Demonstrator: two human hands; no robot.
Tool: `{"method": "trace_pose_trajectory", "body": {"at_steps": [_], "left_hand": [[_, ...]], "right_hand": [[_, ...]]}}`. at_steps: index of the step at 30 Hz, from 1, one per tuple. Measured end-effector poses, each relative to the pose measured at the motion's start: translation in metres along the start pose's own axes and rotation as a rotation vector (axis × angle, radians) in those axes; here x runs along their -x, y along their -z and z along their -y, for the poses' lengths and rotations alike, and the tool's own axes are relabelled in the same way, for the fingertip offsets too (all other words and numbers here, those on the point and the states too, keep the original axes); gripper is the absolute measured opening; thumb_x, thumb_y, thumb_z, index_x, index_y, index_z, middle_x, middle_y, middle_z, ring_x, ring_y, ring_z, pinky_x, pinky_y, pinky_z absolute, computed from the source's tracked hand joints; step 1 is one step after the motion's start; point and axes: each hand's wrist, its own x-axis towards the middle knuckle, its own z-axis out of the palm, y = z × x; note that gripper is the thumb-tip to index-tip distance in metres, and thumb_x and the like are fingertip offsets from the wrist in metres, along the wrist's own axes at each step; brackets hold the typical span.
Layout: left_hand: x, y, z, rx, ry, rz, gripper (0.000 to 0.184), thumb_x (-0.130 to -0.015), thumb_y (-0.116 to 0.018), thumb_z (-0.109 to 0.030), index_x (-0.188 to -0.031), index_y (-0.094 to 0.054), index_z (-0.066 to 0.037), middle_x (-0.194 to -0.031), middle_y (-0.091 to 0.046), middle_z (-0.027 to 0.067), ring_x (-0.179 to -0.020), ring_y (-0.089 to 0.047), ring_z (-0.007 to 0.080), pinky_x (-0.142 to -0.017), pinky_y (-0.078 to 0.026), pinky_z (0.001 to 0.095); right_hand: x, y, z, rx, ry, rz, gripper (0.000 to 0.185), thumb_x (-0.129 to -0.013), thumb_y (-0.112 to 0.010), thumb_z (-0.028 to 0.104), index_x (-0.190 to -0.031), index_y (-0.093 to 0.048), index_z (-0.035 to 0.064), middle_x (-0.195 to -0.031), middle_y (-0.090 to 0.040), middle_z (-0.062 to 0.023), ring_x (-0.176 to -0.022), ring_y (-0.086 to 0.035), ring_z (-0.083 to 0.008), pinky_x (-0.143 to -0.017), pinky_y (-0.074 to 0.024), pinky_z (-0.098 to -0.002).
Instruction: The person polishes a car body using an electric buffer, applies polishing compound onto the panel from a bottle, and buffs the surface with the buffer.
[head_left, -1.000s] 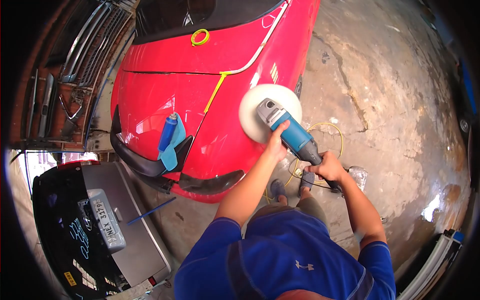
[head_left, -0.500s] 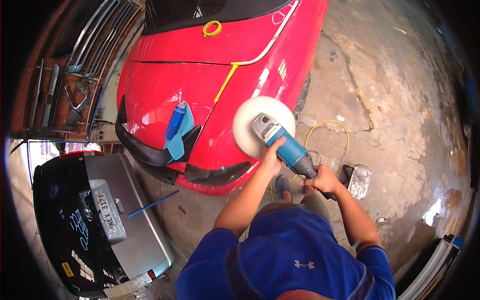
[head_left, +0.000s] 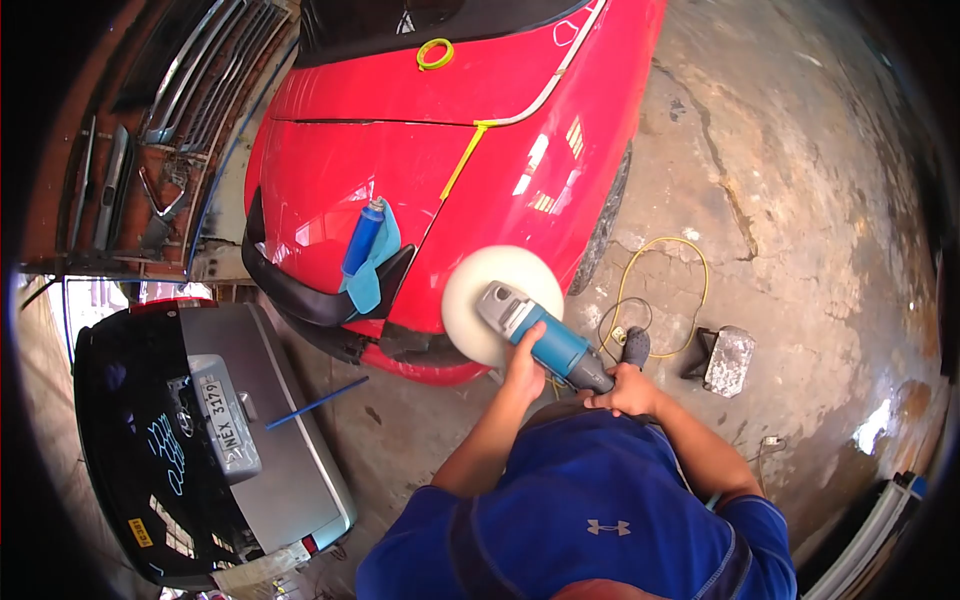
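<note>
A teal and grey angle polisher [head_left: 560, 352] with a round white buffing pad [head_left: 463, 300] is held across my front. My left hand [head_left: 526, 362] is wrapped round its body just behind the metal head. At the rear grip, my right hand [head_left: 628, 391] is closed. The pad lies over the corner of the red car [head_left: 340, 160], near the dark light. Whether it presses on the paint is hard to tell. On the car rest a blue bottle [head_left: 362, 240] and a light blue cloth [head_left: 370, 283], with yellow tape [head_left: 462, 165] stuck along a seam.
A tape roll [head_left: 435, 54] lies higher on the car. A yellow cord [head_left: 703, 270] loops over the concrete floor near a scuffed block [head_left: 730, 362]. On the left are a grey tailgate [head_left: 270, 425], a blue rod [head_left: 318, 403] and stored grilles [head_left: 215, 80].
The polisher and both hands have moved down and left along the car's corner, nearer my body. My foot beside the cord has shifted right. The grip of both hands is unchanged.
</note>
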Motion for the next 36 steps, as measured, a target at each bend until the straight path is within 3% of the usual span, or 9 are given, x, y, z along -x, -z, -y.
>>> {"method": "trace_pose_trajectory", "body": {"at_steps": [6,11,13,16,21,26,29,32,36], "left_hand": [[-0.013,-0.031,-0.010,-0.216,-0.090,-0.079,0.057,-0.093,-0.084,-0.021,-0.140,-0.057,-0.005,-0.124,-0.068,0.0114,-0.112,-0.070,0.0243,-0.098,-0.059,0.0421],[-0.073,-0.081,-0.014,-0.372,-0.207,0.034,0.058,-0.089,-0.088,-0.021,-0.136,-0.060,-0.004,-0.117,-0.069,0.0095,-0.105,-0.071,0.0215,-0.089,-0.061,0.0393],[-0.075,-0.118,-0.028,-0.401,-0.213,0.044,0.057,-0.088,-0.089,-0.024,-0.133,-0.060,-0.002,-0.114,-0.069,0.0100,-0.099,-0.071,0.0211,-0.084,-0.062,0.0372],[-0.090,-0.132,-0.035,-0.426,-0.239,0.057,0.058,-0.088,-0.089,-0.026,-0.131,-0.060,0.001,-0.111,-0.069,0.0114,-0.095,-0.072,0.0224,-0.080,-0.063,0.0386],[-0.065,-0.115,-0.033,-0.393,-0.216,-0.050,0.052,-0.088,-0.089,-0.014,-0.131,-0.063,-0.001,-0.116,-0.070,0.0093,-0.100,-0.070,0.0196,-0.087,-0.059,0.0368],[-0.026,-0.071,-0.013,-0.393,-0.249,-0.164,0.053,-0.090,-0.087,-0.016,-0.134,-0.062,0.001,-0.122,-0.069,0.0105,-0.109,-0.069,0.0212,-0.096,-0.056,0.0375],[-0.032,-0.057,-0.007,-0.429,-0.247,-0.138,0.049,-0.095,-0.083,-0.022,-0.135,-0.061,-0.003,-0.122,-0.068,0.0099,-0.108,-0.069,0.0214,-0.092,-0.058,0.0378],[-0.048,-0.082,-0.012,-0.364,-0.274,-0.145,0.058,-0.093,-0.086,-0.019,-0.140,-0.058,0.001,-0.128,-0.067,0.0097,-0.117,-0.065,0.0205,-0.103,-0.052,0.0382],[-0.090,-0.120,-0.023,-0.376,-0.270,-0.035,0.059,-0.093,-0.086,-0.018,-0.141,-0.058,0.000,-0.129,-0.067,0.0081,-0.118,-0.064,0.0190,-0.104,-0.050,0.0375]], "right_hand": [[-0.018,0.003,-0.014,-0.308,0.104,0.080,0.025,-0.088,-0.089,0.019,-0.092,-0.073,0.0003,-0.072,-0.070,-0.0038,-0.055,-0.065,-0.0131,-0.054,-0.0524,-0.0290],[-0.036,0.035,-0.002,-0.537,0.180,0.042,0.023,-0.086,-0.089,0.012,-0.086,-0.070,-0.0009,-0.068,-0.068,-0.0054,-0.054,-0.064,-0.0138,-0.052,-0.0515,-0.0303],[-0.052,0.044,-0.005,-0.615,0.214,0.041,0.030,-0.086,-0.090,0.015,-0.097,-0.069,-0.0023,-0.070,-0.067,-0.0056,-0.052,-0.062,-0.0140,-0.050,-0.0521,-0.0307],[-0.059,0.046,0.005,-0.687,0.205,0.031,0.027,-0.086,-0.089,0.014,-0.093,-0.068,-0.0020,-0.069,-0.066,-0.0065,-0.051,-0.062,-0.0146,-0.048,-0.0501,-0.0321],[-0.049,0.033,0.005,-0.618,0.185,0.108,0.027,-0.087,-0.089,0.012,-0.093,-0.067,-0.0021,-0.070,-0.066,-0.0058,-0.053,-0.063,-0.0141,-0.051,-0.0518,-0.0308],[-0.046,0.026,-0.021,-0.404,0.171,0.214,0.031,-0.087,-0.089,0.017,-0.095,-0.068,-0.0029,-0.069,-0.067,-0.0058,-0.056,-0.065,-0.0144,-0.054,-0.0527,-0.0315],[-0.048,0.034,-0.023,-0.311,0.189,0.206,0.033,-0.086,-0.090,0.020,-0.093,-0.070,-0.0045,-0.068,-0.066,-0.0046,-0.055,-0.064,-0.0142,-0.053,-0.0522,-0.0322],[-0.039,0.066,0.002,-0.342,0.115,0.172,0.033,-0.087,-0.090,0.019,-0.100,-0.071,-0.0050,-0.068,-0.068,-0.0042,-0.054,-0.062,-0.0121,-0.051,-0.0493,-0.0307],[-0.049,0.096,0.016,-0.421,0.186,0.066,0.031,-0.086,-0.089,0.015,-0.103,-0.070,-0.0037,-0.067,-0.065,-0.0024,-0.053,-0.061,-0.0111,-0.051,-0.0480,-0.0300]]}}
